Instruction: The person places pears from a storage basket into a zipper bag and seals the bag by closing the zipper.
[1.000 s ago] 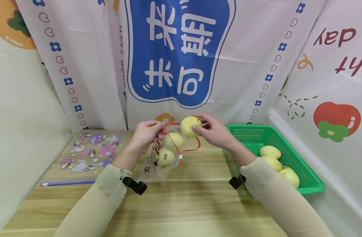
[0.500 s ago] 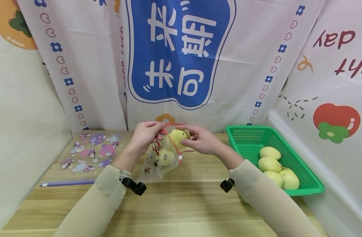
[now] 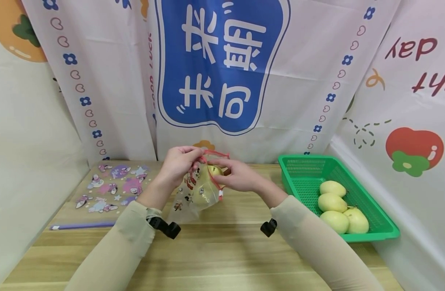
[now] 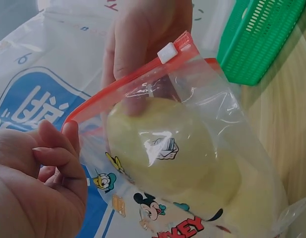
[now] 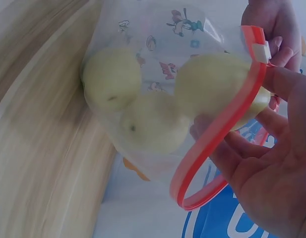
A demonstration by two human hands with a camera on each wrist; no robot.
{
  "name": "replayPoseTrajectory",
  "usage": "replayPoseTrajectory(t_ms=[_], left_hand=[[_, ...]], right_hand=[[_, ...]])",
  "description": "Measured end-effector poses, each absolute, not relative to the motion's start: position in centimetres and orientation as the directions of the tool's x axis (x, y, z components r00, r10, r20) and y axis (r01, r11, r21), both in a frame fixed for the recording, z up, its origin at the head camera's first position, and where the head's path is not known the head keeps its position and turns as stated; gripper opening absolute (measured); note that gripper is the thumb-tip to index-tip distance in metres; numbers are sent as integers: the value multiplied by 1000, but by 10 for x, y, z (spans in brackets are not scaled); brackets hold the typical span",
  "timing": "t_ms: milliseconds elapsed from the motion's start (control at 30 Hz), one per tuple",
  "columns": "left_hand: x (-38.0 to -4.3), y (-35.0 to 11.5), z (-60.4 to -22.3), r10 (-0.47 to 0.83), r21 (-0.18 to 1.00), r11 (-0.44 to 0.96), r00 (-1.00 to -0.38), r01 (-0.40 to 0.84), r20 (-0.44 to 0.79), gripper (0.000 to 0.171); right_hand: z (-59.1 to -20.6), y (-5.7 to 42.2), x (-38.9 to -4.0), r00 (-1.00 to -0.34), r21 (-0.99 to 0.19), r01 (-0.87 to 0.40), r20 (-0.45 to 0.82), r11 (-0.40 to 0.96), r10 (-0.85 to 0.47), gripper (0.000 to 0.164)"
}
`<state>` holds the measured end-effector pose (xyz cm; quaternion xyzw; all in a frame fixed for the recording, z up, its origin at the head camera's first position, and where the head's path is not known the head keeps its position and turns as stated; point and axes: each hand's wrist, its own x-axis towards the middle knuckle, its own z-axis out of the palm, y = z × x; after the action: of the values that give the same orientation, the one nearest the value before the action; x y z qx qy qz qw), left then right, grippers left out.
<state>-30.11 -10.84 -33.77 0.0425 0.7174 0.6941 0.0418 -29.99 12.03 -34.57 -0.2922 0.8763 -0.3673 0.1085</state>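
My left hand pinches the red zip rim of a clear slider bag with cartoon prints, keeping its mouth parted. The white slider sits at the near end of the rim. My right hand grips a pale yellow pear with its fingers inside the bag mouth. In the right wrist view, two more pears lie deeper in the bag, one pear by the side and another pear beside it. The bag stands tilted above the wooden table.
A green plastic basket on the right holds several pears. A flat printed bag with a purple zip strip lies on the left of the table. Printed cloth hangs behind and at the sides.
My right hand has moved left and down, bringing its pear from above the rim into the bag. My left hand keeps its place on the rim.
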Motion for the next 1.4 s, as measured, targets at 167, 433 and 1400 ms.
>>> replayPoseTrajectory(t_ms=[167, 433, 1400], left_hand=[[-301, -106, -334, 117, 1000, 16, -993, 2, 0, 30], [-300, -106, -328, 110, 1000, -1, -994, 2, 2, 27], [-300, -111, -335, 111, 1000, 7, -993, -27, -27, 33]], right_hand=[[-347, 119, -299, -812, -758, -387, 11, 525, -583, 54], [-341, 131, -294, -820, -756, -425, 90, 497, -565, 45], [-332, 319, -295, -912, -542, -391, 118, 744, -394, 68]])
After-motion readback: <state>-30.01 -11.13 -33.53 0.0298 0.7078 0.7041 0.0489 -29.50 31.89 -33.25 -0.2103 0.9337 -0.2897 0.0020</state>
